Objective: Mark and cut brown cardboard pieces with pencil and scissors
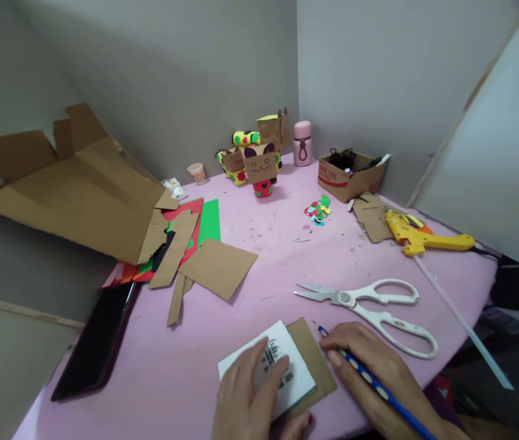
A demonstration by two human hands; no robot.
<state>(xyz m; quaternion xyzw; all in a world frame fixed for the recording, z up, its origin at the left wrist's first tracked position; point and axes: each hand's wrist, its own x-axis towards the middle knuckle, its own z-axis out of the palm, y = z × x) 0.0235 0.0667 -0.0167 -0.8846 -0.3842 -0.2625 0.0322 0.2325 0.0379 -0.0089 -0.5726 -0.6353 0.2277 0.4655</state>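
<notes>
Left hand (250, 397) lies flat on one white printed card (271, 366) over one brown cardboard square (317, 360); right hand (373, 373) grips one blue pencil (373, 382). One pair of white scissors (369, 308) at 1 o'clock.

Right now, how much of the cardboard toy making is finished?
Done: several cardboard figures stand at the back. In hand: the left hand presses a white card onto a cardboard piece, and the right hand holds a blue pencil at its edge. Left: that piece looks uncut; the scissors lie idle.
</notes>
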